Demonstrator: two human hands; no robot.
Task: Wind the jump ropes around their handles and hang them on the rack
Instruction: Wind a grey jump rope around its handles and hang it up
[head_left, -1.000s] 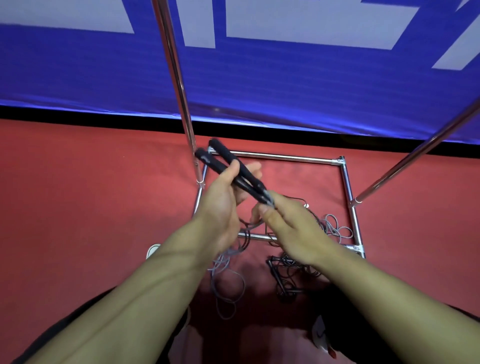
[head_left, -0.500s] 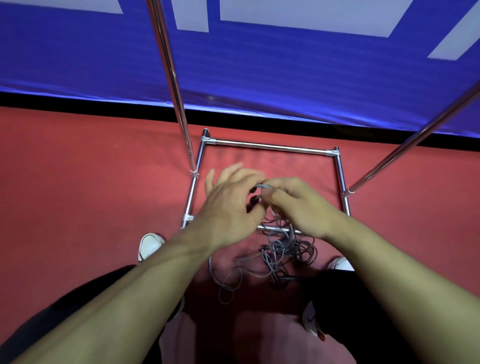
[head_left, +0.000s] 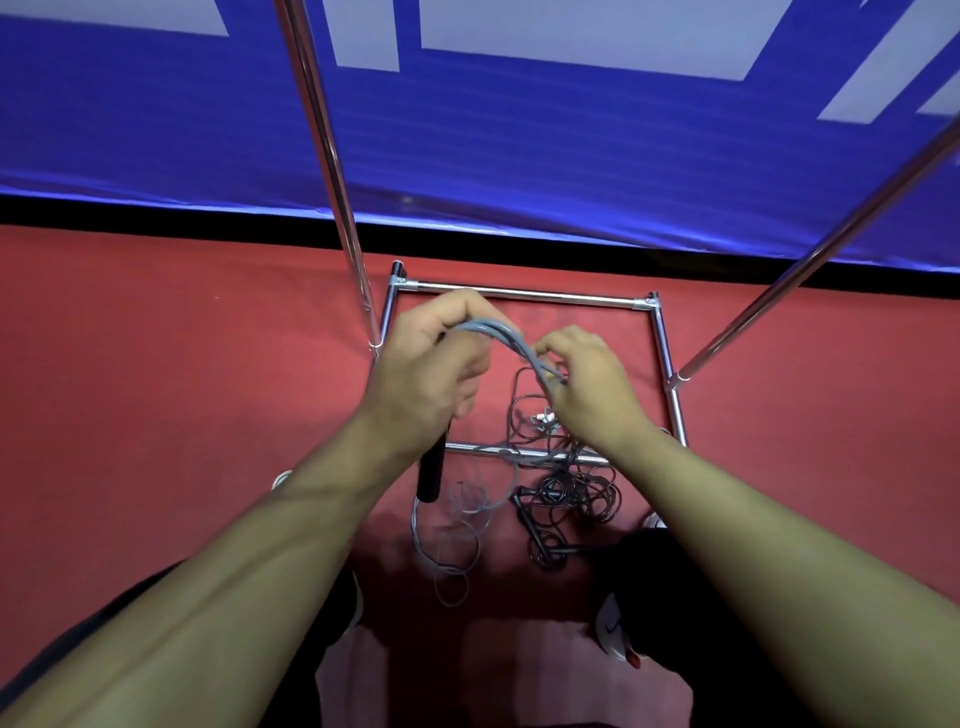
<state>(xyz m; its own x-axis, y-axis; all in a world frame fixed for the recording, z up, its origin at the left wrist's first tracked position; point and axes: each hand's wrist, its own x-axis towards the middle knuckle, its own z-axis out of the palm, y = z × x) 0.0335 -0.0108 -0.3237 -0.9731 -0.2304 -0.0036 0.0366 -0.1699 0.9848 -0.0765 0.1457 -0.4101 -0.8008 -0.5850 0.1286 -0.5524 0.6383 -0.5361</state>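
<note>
**Grey jump rope in hand above the rack base**

We list first the left hand (head_left: 426, 374), whose grip is curled round the black cylindrical handles (head_left: 431, 475); their lower end sticks out below the wrist, pointing down toward the floor. From the top of that fist a bundle of thin grey cord (head_left: 501, 338), the grey jump rope, arches to the right.

Next, the right hand (head_left: 592, 387), its grip pinched together on the far end of that grey arch, thumb and fingertips closed on the strands. The two hands sit near each other, joined by the cord.

Below, we record the chrome tubular rack (head_left: 524, 295): a rectangular base frame lying on the red floor (head_left: 156, 389), with two shiny uprights rising out of view.

Slack loops of the grey cord (head_left: 457, 540) trail on the floor in front of the near base bar. Just beside them, to the right, lies a tangled black jump rope (head_left: 566, 499), partly draped over that bar.

Behind the rack stands a blue banner with pale lettering (head_left: 519, 130). White shoes (head_left: 613, 631) show at the lower edge.
</note>
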